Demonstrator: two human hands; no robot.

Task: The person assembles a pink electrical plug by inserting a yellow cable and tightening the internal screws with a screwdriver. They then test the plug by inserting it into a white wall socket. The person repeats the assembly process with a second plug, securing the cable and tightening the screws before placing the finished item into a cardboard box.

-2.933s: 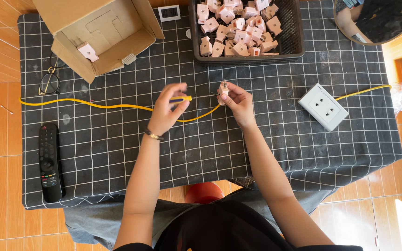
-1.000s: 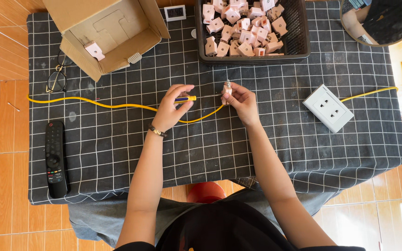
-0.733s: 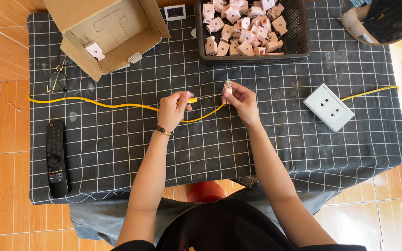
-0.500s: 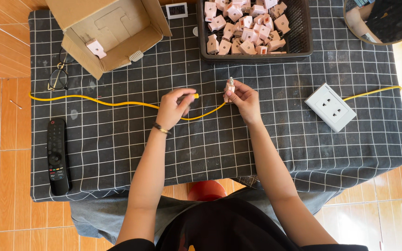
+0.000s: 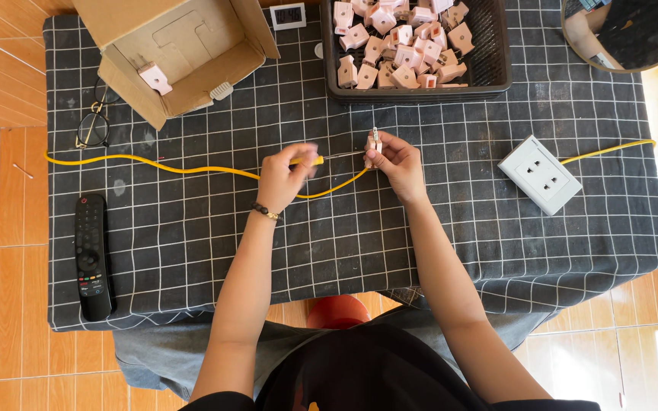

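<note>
Bare forearms, dark beaded bracelet [image 5: 266,212] at left wrist, black top [image 5: 375,373]

Blurred left hand [image 5: 283,176] fingers [image 5: 304,152]

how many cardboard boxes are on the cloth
1. The open box lies at the cloth's far left corner, above the glasses, with a small pale plug inside. The basket beside it is plastic.

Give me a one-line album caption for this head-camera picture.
Over a checked cloth, the left hand pinches a yellow cable while the right hand holds a small plug part.
</note>
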